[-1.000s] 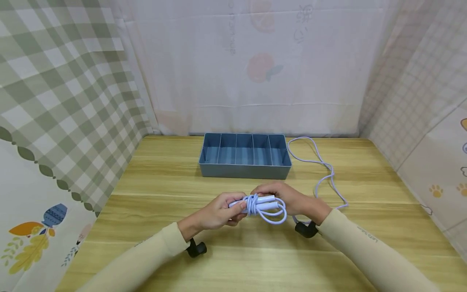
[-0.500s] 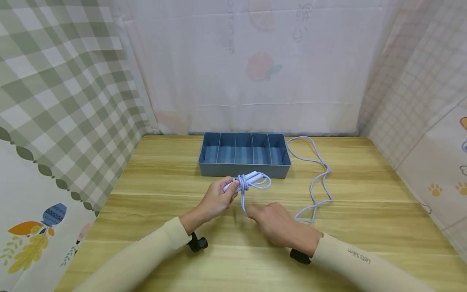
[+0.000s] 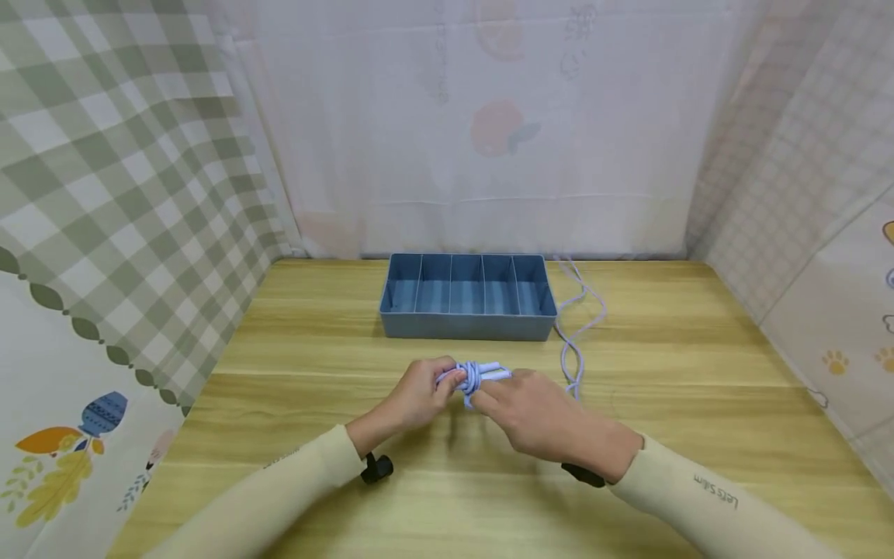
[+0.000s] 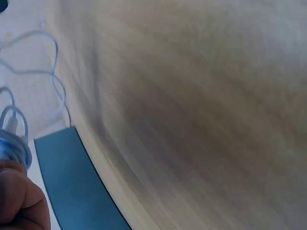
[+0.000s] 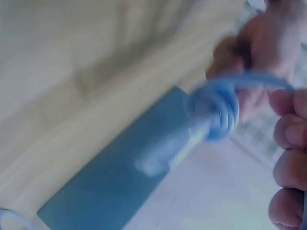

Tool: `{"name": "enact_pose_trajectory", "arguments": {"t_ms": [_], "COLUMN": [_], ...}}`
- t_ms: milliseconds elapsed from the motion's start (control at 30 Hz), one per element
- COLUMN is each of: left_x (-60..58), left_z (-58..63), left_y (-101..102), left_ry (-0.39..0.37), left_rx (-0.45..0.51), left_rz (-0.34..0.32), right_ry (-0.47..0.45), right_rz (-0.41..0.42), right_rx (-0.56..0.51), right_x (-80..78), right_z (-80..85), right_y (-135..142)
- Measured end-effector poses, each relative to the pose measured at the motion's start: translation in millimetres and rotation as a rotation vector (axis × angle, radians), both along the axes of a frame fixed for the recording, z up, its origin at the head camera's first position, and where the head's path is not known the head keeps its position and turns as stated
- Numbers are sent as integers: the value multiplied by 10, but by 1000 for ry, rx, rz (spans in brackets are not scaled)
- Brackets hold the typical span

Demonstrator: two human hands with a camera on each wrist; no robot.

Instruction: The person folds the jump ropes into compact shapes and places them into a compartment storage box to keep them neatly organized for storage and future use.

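Observation:
A pale lavender skipping rope is bundled in front of me, its two handles (image 3: 494,375) side by side with coils of cord (image 3: 471,377) wound round them. My left hand (image 3: 421,394) grips the near-left end of the handles, thumb on top. Beside the coils, my right hand (image 3: 541,415) holds the cord in curled fingers. In the right wrist view a strand runs from the wound coils (image 5: 225,112) into that hand's fingers (image 5: 291,167); the handles are blurred there. The loose cord (image 3: 569,345) trails over the table toward the back.
A blue-grey box (image 3: 466,326) with several compartments stands at the table's back, just beyond the hands. The loose cord passes along its right side. Curtains (image 3: 489,210) enclose the wooden table (image 3: 314,373) at the back and both sides.
My right hand has gone from the bundle's far side to its near side, drawing cord round the handles. The bundle tilted, then levelled. The trailing cord has shifted left toward the box.

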State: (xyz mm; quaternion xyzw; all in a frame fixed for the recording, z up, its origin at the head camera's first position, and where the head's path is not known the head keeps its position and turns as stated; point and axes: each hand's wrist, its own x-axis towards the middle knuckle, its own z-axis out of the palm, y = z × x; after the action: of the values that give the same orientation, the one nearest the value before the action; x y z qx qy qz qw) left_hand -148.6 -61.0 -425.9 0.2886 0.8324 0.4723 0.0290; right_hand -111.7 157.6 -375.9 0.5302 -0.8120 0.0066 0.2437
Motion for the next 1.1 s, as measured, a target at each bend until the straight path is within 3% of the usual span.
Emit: {"name": "enact_pose_trajectory", "arguments": {"t_ms": [133,200,500,700,867,1000,1100], "left_x": [66,96,122,152,163,140,101], "left_z": [8,9,56,79,98,147,165], "left_y": [-2,-8,-72,-94,-100,-116,-107], "left_ry": [31,40,59,-16,-88,-131,-135], "left_rx": [-22,-26,-26,45,188,326,359], "left_rz": [-155,-222,-483,-565,-531,-394,-264], "right_ry": [40,11,-265,-468,-601,-651,-594], "right_rz": [55,74,121,133,120,-11,-104], "right_rx": [-98,-136,-252,-265,-291,-291,-262], "right_x": [-134,-185,-317,-423,-511,-459,-353], "right_z": [96,116,97,9,-163,-307,-388], "right_y": [44,71,209,308,390,424,400]}}
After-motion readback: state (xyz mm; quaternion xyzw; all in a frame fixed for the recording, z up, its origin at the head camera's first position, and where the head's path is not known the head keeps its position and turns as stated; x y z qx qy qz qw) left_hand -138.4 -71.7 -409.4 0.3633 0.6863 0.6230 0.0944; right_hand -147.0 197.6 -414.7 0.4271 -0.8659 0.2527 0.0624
